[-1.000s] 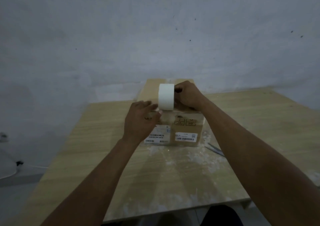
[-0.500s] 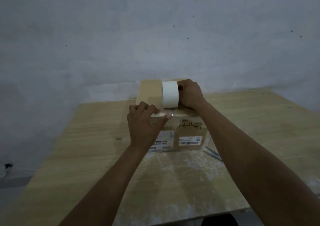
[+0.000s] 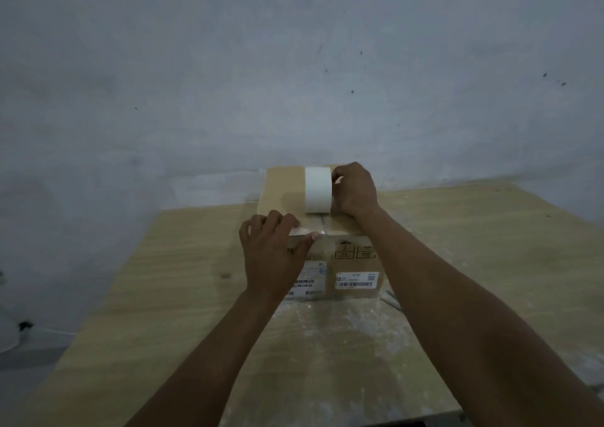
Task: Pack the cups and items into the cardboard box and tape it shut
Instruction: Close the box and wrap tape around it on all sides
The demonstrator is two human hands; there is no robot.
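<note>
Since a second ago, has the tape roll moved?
Yes: the tape roll has travelled along the box top, away from its near edge toward its far edge.

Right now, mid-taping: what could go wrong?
1. The left hand pinches the tape end only at the near top edge of the cardboard box. If that grip slips, the strip may peel off.
2. The right hand holds the tape roll upright on the box top. A skewed pull could likely wrinkle the strip or run it crooked.
</note>
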